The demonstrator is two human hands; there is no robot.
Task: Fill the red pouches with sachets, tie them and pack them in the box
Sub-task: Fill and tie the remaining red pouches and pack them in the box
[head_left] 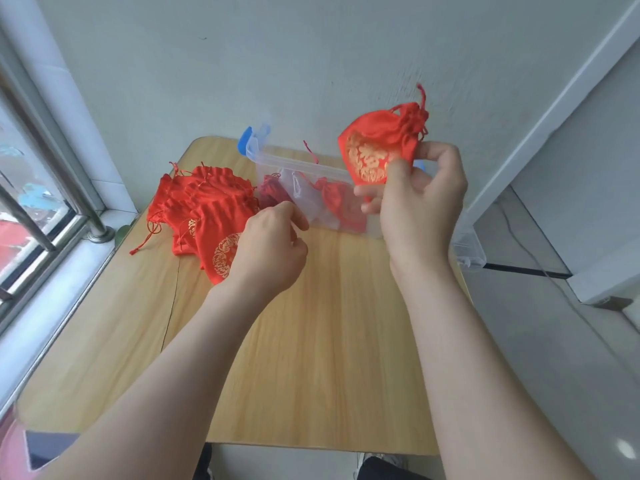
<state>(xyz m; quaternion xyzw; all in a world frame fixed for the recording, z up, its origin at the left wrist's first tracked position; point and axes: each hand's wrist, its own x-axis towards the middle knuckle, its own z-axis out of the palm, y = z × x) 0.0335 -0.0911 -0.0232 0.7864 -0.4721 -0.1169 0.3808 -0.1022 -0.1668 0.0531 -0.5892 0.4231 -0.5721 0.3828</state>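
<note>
My right hand [419,199] pinches a red pouch [377,143] with gold print, its drawstring neck gathered, raised above the clear plastic box [298,164]. Inside the box lie a tied red pouch [334,199] and whitish sachets [304,195]. A heap of flat red pouches [204,202] sits on the wooden table [311,341] to the left of the box. My left hand [273,244] hovers over the heap's near edge with curled fingers; nothing shows in its grip.
The box's blue-clipped lid [251,140] stands behind it against the wall. A window with metal bars [41,188] runs along the left. To the right of the table lie a clear lid-like piece [469,251] and a glass surface [519,233].
</note>
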